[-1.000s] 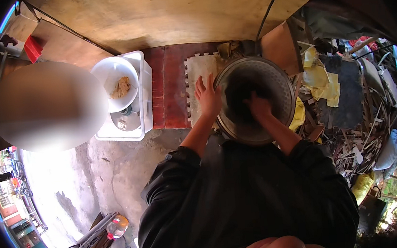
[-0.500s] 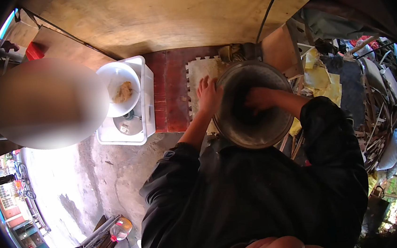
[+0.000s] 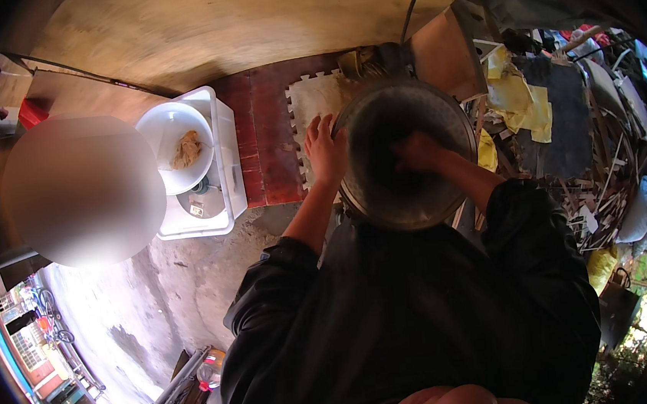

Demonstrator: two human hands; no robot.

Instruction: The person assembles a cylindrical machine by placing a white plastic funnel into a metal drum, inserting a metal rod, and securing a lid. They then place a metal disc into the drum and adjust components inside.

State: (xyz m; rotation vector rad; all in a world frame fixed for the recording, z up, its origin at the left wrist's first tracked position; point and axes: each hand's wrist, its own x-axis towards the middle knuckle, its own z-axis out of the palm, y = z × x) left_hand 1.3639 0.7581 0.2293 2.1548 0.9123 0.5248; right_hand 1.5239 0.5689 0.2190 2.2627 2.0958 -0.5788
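Note:
A large, round, dark metal pan (image 3: 442,107) sits in front of me, its inside deep in shadow. My left hand (image 3: 327,154) is at its left rim, fingers stretched out and slightly apart, touching the pan's side. Inside the pan is my right hand (image 3: 423,151), reaching in over the right rim. Its fingertips are lost in the dark, so neither their shape nor anything under them can be made out. Below the pan and to its left lies a pale foam mat (image 3: 301,96) with a toothed edge.
On the left, a white plastic bin (image 3: 234,160) holds a white bowl (image 3: 152,128) with a tan lump (image 3: 186,149) in it. A red wooden surface (image 3: 268,168) lies between bin and mat. Wooden board (image 3: 246,24) closes off the far side. Scrap and sticks (image 3: 600,193) pile up at right.
The whole view has shifted a little left and up. My right hand's fingers, spread before, now look drawn closer together in the pan. My left hand stays at the rim.

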